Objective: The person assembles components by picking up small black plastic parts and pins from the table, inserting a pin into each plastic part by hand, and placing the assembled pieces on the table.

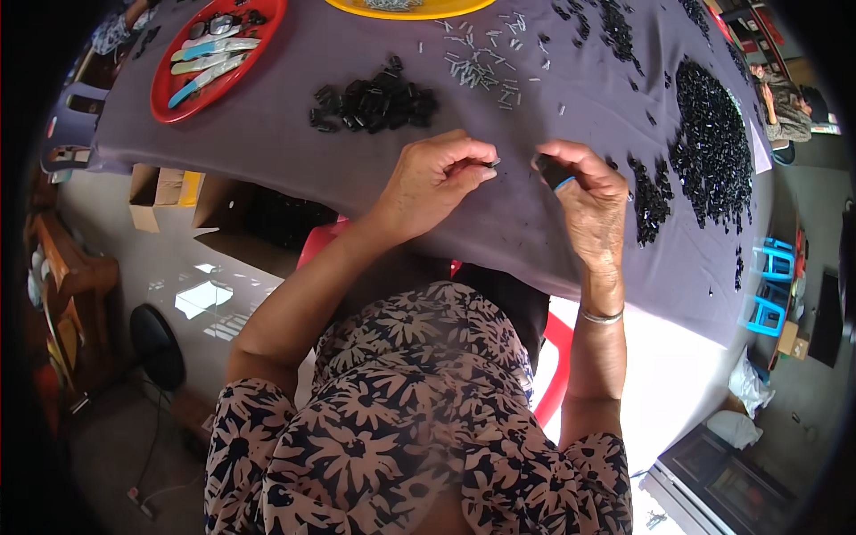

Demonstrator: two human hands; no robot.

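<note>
My left hand [434,181] pinches a small dark piece [493,163] between thumb and forefinger at the table's near edge; its kind is too small to make out. To its right my right hand [588,194] is closed around a short black object with a blue band [554,170], partly hidden by the fingers. The hands are a little apart. Just beyond my left hand lies a heap of small black plastic parts [374,98]. Thin silvery pins [477,67] are scattered further off, beyond the gap between my hands.
A red tray [162,94] with several blue- and white-handled tools stands at far left, a yellow tray [410,12] at the back. A large pile of small black pieces [709,143] covers the right side. Cardboard boxes [241,209] sit below the left edge. A person [789,107] is at far right.
</note>
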